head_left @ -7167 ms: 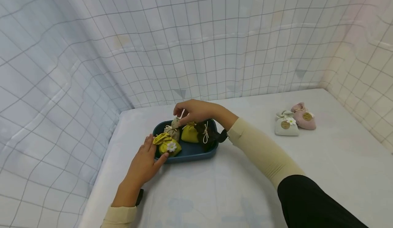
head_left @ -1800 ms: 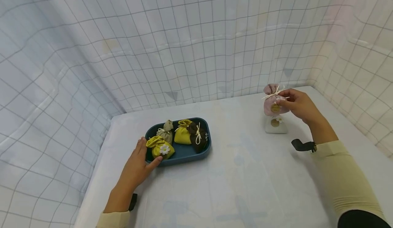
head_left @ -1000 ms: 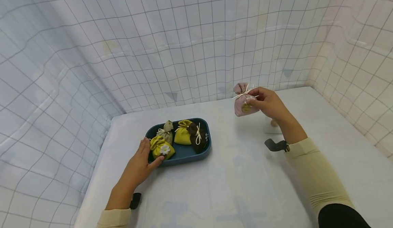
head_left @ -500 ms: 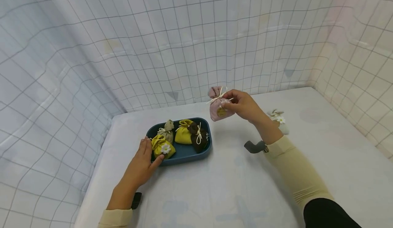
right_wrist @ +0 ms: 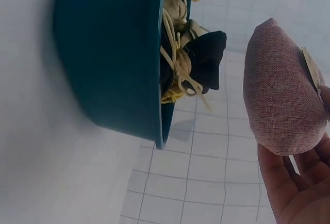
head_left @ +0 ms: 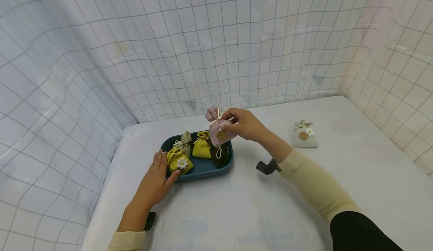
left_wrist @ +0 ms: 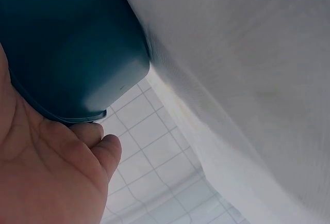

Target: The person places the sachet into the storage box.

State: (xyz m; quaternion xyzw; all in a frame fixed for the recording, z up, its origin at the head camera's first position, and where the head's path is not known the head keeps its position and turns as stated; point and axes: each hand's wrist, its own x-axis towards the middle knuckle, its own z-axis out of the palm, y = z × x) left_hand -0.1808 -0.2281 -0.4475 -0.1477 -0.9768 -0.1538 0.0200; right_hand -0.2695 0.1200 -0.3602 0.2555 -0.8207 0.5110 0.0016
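My right hand (head_left: 245,125) pinches a pink drawstring pouch (head_left: 221,132) near its cream string bow, above the right end of a blue oval tray (head_left: 208,174). In the right wrist view the pink pouch (right_wrist: 281,90) is apart from the tray wall (right_wrist: 113,53). Inside the tray lie a yellow pouch with a white flower (head_left: 178,161), a beige pouch (head_left: 183,144), another yellow pouch (head_left: 202,148) and a dark brown pouch (head_left: 220,159), partly hidden by the pink one. My left hand (head_left: 153,177) rests along the tray's left end, fingers straight and thumb at the front rim.
A white pouch with a flower and round tag (head_left: 305,135) stands on the white-covered table (head_left: 264,206) at the right. Grid-patterned curtains (head_left: 209,55) enclose the back and both sides.
My right hand let go of the beige pouch in the tray, picked up the pink pouch beside the white one, and carried it left over the tray. The left hand stays at the tray.
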